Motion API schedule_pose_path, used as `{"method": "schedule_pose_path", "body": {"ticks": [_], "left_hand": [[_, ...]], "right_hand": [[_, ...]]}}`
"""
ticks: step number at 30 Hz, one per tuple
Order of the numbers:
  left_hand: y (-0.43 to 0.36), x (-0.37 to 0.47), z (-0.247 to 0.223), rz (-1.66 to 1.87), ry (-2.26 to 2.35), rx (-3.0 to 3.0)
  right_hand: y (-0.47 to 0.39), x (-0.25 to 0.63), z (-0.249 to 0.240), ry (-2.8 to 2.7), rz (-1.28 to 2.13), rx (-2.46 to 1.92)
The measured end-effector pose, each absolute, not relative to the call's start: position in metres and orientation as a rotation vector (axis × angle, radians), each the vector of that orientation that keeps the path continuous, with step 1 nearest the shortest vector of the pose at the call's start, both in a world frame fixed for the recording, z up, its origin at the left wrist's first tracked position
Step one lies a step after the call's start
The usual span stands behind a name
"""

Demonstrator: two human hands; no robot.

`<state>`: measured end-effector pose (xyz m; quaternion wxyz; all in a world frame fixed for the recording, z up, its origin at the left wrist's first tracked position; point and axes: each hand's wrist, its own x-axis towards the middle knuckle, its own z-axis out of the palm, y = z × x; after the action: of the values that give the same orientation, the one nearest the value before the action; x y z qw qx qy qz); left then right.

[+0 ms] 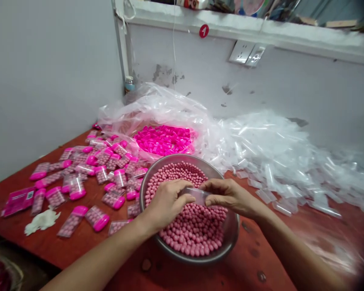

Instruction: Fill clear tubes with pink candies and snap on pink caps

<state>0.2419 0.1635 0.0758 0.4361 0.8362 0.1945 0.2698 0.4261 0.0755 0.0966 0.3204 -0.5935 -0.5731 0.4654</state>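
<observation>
A metal bowl (235,232) of round pink beads (194,234) stands on the red table. Over the beads, a clear plastic container (199,195) lies sideways between my two hands. My left hand (171,202) pinches its left end between thumb and fingers. At its right end, my right hand (227,196) grips it the same way. Whether any beads are inside the container is too unclear to tell. Behind the bowl, bright pink caps (164,139) lie in an open clear plastic bag (170,101).
Many bead-filled containers with pink caps (98,218) cover the red table (133,250) at left, near a pink packet (18,201) and a whitish scrap (42,221). Clear empty containers (269,149) are heaped at right. A wall with a socket (247,52) and a shelf (230,24) rises behind.
</observation>
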Motion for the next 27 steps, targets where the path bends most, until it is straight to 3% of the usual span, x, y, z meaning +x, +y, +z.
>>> {"method": "schedule_pose_path", "body": {"ticks": [8, 13, 16, 22, 27], "left_hand": [[0.199, 0.219, 0.056, 0.716, 0.735, 1.689], [0.198, 0.235, 0.051, 0.881, 0.712, 2.021], [0.191, 0.241, 0.055, 0.793, 0.496, 2.191], [0.188, 0.237, 0.059, 0.723, 0.576, 2.014], [0.207, 0.219, 0.056, 0.796, 0.741, 1.845]], "right_hand": [[0.079, 0.446, 0.090, -1.395, 1.110, -1.706], [0.095, 0.434, 0.086, -1.308, 1.168, -1.648], [0.101, 0.421, 0.087, -1.346, 1.206, -1.570], [0.100, 0.413, 0.092, -1.339, 1.224, -1.584], [0.091, 0.441, 0.092, -1.632, 0.800, -1.881]]}}
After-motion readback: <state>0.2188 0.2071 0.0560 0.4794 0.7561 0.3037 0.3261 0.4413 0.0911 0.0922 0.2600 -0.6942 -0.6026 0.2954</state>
